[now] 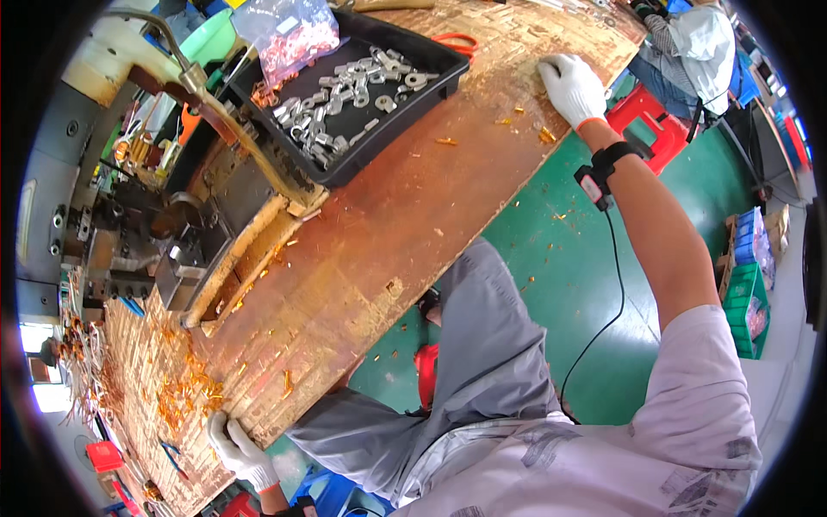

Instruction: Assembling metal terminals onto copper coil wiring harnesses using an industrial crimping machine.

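My left hand [239,452], in a white knit glove, rests at the near left edge of the wooden bench [345,284]. Its fingers are stretched out and slightly apart, with nothing in them. Just beyond the fingertips is a scatter of small copper-coloured pieces [191,388]. Far to the right, my right hand [571,86] lies on the bench by its edge, also gloved. Its fingers curl inward, with the tips partly hidden; no object shows in them. A few copper-coloured bits [546,135] lie close to that hand.
A black tray [388,112] holds silvery ring terminals [345,95] and a clear plastic bag [289,34]. A press-like machine [172,233] stands at left. Orange-handled scissors [457,41] lie beyond the tray. A red stool [650,125] and a person [689,52] are at far right.
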The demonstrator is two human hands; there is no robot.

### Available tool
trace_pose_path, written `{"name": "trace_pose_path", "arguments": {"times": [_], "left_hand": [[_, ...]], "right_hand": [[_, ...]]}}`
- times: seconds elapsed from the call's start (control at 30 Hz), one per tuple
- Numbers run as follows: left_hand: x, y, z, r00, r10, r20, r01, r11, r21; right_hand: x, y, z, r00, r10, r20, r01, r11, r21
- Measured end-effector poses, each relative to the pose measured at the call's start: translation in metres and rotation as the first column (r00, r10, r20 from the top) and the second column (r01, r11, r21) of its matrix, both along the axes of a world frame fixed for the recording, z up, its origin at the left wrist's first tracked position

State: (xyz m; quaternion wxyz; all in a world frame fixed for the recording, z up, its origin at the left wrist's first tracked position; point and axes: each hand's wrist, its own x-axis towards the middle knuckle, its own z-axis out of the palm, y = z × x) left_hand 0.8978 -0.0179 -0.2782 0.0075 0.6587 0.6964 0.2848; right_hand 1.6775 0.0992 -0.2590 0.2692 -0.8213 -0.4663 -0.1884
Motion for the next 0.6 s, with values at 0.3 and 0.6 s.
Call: {"name": "trace_pose_path", "arguments": {"times": [0.3,0.6], "left_hand": [[-0.022,-0.007,0.006,1.000,-0.018,0.018,0.017,1.000,0.014],[-0.046,-0.007,0.010,0.992,0.021,-0.122,-0.014,0.998,0.056]], "right_hand": [[0.015,0.015,-0.012,0.998,-0.014,0.053,0.018,0.997,-0.075],[-0.008,0.011,0.008,0.992,0.060,-0.111,-0.085,0.969,-0.233]]}}
